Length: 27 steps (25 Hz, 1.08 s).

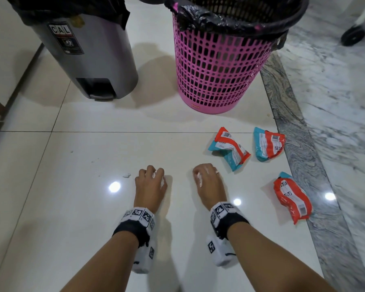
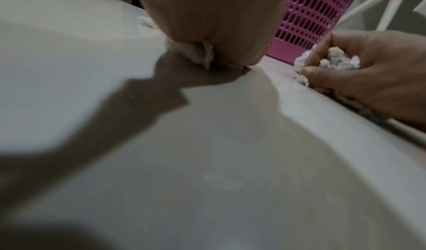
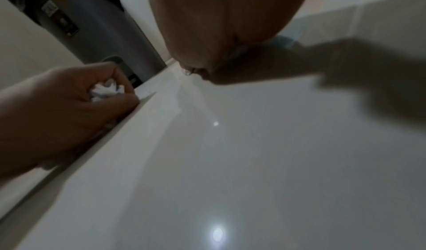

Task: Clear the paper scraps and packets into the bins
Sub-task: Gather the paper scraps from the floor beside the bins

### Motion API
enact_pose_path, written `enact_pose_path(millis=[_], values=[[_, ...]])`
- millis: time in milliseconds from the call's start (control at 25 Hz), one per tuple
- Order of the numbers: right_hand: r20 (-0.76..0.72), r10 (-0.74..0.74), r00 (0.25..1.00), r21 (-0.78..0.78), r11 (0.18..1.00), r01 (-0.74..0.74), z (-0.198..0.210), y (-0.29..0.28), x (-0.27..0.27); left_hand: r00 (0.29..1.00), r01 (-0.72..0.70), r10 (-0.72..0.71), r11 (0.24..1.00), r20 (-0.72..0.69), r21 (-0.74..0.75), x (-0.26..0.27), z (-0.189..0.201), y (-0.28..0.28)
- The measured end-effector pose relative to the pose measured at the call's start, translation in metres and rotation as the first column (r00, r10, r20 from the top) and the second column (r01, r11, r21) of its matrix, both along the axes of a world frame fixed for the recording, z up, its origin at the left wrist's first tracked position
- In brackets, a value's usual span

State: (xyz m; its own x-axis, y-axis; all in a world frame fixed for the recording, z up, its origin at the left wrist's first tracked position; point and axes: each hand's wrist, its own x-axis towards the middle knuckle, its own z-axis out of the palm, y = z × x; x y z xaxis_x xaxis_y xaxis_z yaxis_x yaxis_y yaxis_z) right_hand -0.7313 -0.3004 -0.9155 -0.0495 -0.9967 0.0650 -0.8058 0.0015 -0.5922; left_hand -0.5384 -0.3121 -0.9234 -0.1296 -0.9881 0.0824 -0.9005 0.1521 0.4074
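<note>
Both hands are down on the white tile floor, side by side. My left hand (image 1: 151,178) curls round a clump of white paper scraps (image 3: 106,90). My right hand (image 1: 204,174) likewise grips crumpled white paper scraps (image 2: 334,60) against the floor. One small scrap (image 1: 126,175) lies loose just left of the left hand. Three red-and-teal packets lie to the right: one (image 1: 230,150) beyond the right hand, one (image 1: 268,143) by the marble strip, one (image 1: 292,198) nearer me. A grey pedal bin (image 1: 82,49) and a pink mesh bin (image 1: 219,66), both with black liners, stand ahead.
A grey marble strip (image 1: 299,131) borders the tiles on the right. A black wheel (image 1: 353,35) of some cart shows at the far right corner. A wall edge runs along the left. Tiny white crumbs (image 1: 93,160) dot the tile ahead of the left hand.
</note>
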Motion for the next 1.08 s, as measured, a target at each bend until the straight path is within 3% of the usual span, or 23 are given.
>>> enact_pose_path(millis=[120, 240, 320, 400, 560, 680, 760, 840, 920, 960, 1080], values=[[0.277, -0.267, 0.923, 0.097, 0.964, 0.249, 0.011, -0.012, -0.013, 0.986, -0.091, 0.086, 0.995, -0.141, -0.032, -0.001, 0.008, -0.002], [0.386, -0.297, 0.874, 0.122, 0.955, 0.271, 0.021, -0.015, -0.01, 0.967, -0.238, 0.226, 0.966, -0.117, -0.104, 0.011, 0.012, -0.001], [0.376, -0.22, 0.9, 0.144, 0.973, 0.178, 0.023, -0.017, 0.001, 0.96, -0.281, 0.277, 0.953, -0.049, -0.112, 0.028, 0.008, -0.001], [0.292, -0.122, 0.949, 0.123, 0.988, 0.089, 0.021, -0.017, 0.015, 0.973, -0.228, 0.231, 0.969, 0.026, -0.091, 0.042, 0.003, 0.0], [0.071, 0.086, 0.994, 0.034, 0.996, -0.088, -0.002, -0.004, 0.031, 0.986, -0.163, 0.164, 0.985, 0.016, -0.05, 0.046, -0.005, 0.01], [0.001, 0.149, 0.989, -0.006, 0.989, -0.149, -0.016, 0.007, 0.026, 0.986, -0.165, 0.166, 0.985, 0.024, -0.045, 0.043, -0.009, 0.013], [0.003, 0.145, 0.989, -0.094, 0.985, -0.144, -0.015, 0.007, 0.018, 0.984, -0.174, 0.173, 0.984, -0.037, -0.022, 0.035, -0.006, 0.011], [0.186, -0.045, 0.982, -0.058, 0.997, 0.057, 0.003, -0.003, 0.009, 0.973, -0.173, 0.169, 0.985, -0.157, -0.008, 0.02, 0.004, 0.006], [0.424, -0.33, 0.843, 0.083, 0.942, 0.327, 0.031, -0.022, -0.004, 0.943, -0.172, 0.146, 0.983, -0.298, -0.062, -0.003, 0.025, -0.007], [0.508, -0.404, 0.761, 0.088, 0.903, 0.421, 0.049, -0.033, -0.012, 0.922, -0.176, 0.125, 0.979, -0.365, -0.108, -0.016, 0.042, -0.017], [0.711, -0.36, 0.604, -0.016, 0.85, 0.526, 0.121, -0.072, -0.033, 0.852, -0.202, 0.028, 0.939, -0.523, -0.28, -0.055, 0.111, -0.053]])
